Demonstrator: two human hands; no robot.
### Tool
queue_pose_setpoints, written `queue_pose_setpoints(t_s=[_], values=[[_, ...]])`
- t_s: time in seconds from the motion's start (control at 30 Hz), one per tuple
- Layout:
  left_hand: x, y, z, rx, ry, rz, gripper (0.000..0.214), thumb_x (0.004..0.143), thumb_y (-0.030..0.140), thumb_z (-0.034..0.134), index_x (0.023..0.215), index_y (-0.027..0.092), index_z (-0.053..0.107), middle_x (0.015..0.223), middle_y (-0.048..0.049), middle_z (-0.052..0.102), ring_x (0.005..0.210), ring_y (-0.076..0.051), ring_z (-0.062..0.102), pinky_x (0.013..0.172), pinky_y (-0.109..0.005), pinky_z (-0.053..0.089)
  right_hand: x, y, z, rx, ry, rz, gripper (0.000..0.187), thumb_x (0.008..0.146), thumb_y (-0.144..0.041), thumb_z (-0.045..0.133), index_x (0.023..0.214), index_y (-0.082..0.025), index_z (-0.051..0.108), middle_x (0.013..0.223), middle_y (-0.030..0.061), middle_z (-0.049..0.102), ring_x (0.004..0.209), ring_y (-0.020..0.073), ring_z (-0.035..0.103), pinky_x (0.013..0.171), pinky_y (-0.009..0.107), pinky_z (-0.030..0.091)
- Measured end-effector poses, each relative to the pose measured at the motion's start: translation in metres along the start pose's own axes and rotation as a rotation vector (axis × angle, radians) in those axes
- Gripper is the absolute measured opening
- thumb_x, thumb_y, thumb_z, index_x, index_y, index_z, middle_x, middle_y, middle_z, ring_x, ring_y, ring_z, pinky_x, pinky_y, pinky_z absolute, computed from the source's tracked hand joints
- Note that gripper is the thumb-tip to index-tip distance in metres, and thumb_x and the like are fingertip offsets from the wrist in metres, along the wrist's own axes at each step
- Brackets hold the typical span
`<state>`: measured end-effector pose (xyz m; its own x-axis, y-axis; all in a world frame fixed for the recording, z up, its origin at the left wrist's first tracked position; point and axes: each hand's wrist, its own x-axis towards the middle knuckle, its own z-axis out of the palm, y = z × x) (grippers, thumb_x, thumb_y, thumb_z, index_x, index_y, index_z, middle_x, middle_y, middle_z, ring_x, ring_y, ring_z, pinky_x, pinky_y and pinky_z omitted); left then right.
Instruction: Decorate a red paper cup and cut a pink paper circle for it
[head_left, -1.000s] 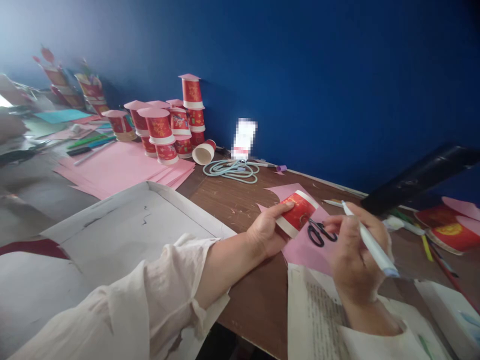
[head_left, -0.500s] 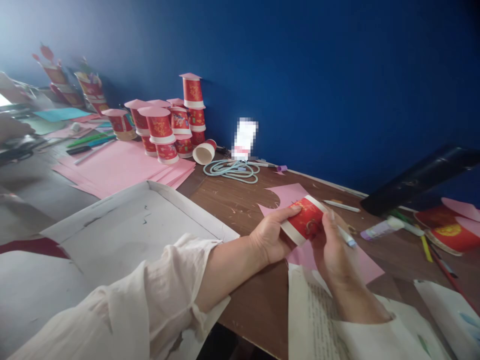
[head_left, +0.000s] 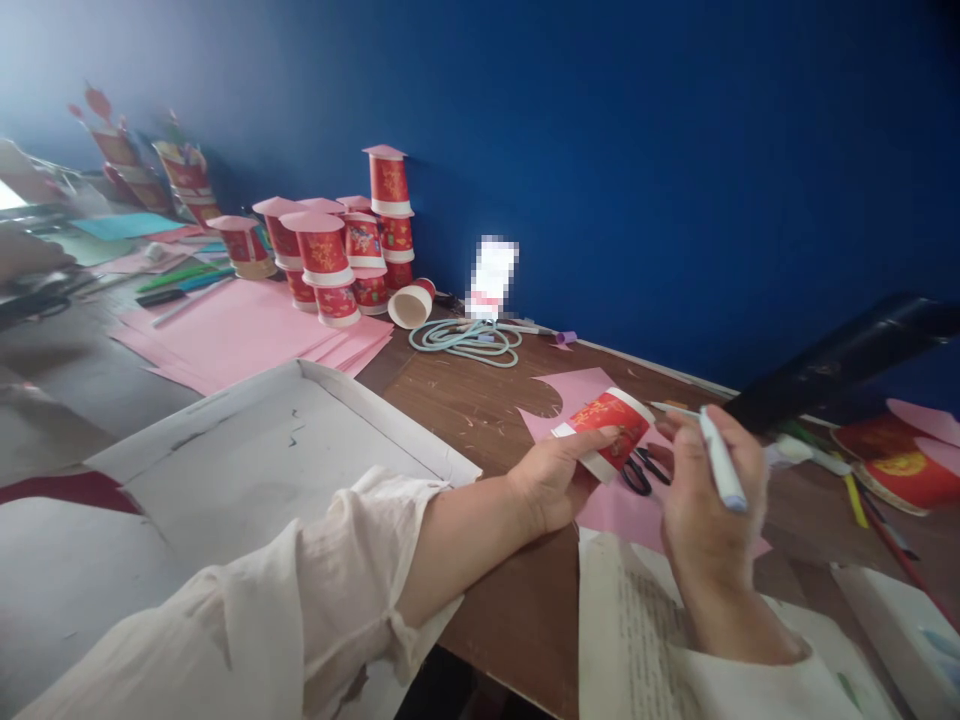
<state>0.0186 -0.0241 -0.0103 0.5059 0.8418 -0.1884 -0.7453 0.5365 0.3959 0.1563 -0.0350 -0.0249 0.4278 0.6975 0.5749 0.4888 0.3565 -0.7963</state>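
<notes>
Head view: I've got the red cup (head_left: 606, 408) in the left hand (head_left: 551, 485), fingers wrapped, over pink paper (head_left: 611, 512). Long axis slants away rightward; right hand (head_left: 709, 490), gripping a marker (head_left: 724, 465), sits just right of it.

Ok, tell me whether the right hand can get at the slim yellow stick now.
Probably yes: open brown tabletop seems to lie between the right hand and the slim yellow stick, though the hand holds a white, blue-ended marker that may need setting down first.

The right hand (head_left: 697, 505) has drawn back from the red cup (head_left: 616, 405).
</notes>
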Motion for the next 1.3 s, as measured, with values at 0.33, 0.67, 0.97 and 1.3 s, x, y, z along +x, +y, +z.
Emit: queue_pose_setpoints(t_s=[0.33, 0.67, 0.97, 1.3], values=[[-0.003, 0.001, 0.003, 0.027, 0.063, 0.01, 0.019, 0.076, 0.014, 0.073, 0.094, 0.011, 0.07, 0.103, -0.0117, 0.07, 0.105, -0.023, 0.064, 0.108, -0.037, 0.042, -0.004, -0.02, -0.011, -0.286, -0.032, -0.438, 0.024, 0.094, -0.03, 0.058, 0.109, -0.017, 0.072, 0.102, 0.0127, 0.074, 0.089, 0.0239, 0.07, 0.078, 0.04, 0.057], [-0.003, 0.0, 0.003, 0.081, 0.106, 0.002, 0.017, 0.073, 0.016, 0.076, 0.089, 0.012, 0.071, 0.093, -0.0103, 0.07, 0.093, -0.022, 0.065, 0.1, -0.037, 0.045, -0.004, -0.024, -0.012, -0.347, -0.067, -0.4, 0.026, 0.094, -0.036, 0.057, 0.105, -0.017, 0.07, 0.093, 0.0132, 0.072, 0.084, 0.0261, 0.07, 0.075, 0.043, 0.057], [-0.004, 0.0, 0.004, 0.095, 0.099, 0.01, 0.016, 0.073, 0.017, 0.077, 0.088, 0.012, 0.072, 0.091, -0.0094, 0.07, 0.087, -0.019, 0.064, 0.098, -0.036, 0.044, -0.003, -0.024, -0.011, -0.358, -0.072, -0.408, 0.023, 0.094, -0.034, 0.057, 0.104, -0.017, 0.07, 0.093, 0.0118, 0.072, 0.083, 0.0247, 0.069, 0.075, 0.042, 0.056], [-0.003, 0.001, 0.003, 0.07, 0.087, -0.012, 0.014, 0.076, 0.015, 0.075, 0.089, 0.011, 0.071, 0.09, -0.0087, 0.07, 0.081, -0.018, 0.064, 0.091, -0.034, 0.046, -0.003, -0.026, -0.01, -0.346, -0.097, -0.391, 0.025, 0.094, -0.039, 0.055, 0.102, -0.019, 0.069, 0.094, 0.0123, 0.072, 0.087, 0.0265, 0.069, 0.078, 0.045, 0.055]])
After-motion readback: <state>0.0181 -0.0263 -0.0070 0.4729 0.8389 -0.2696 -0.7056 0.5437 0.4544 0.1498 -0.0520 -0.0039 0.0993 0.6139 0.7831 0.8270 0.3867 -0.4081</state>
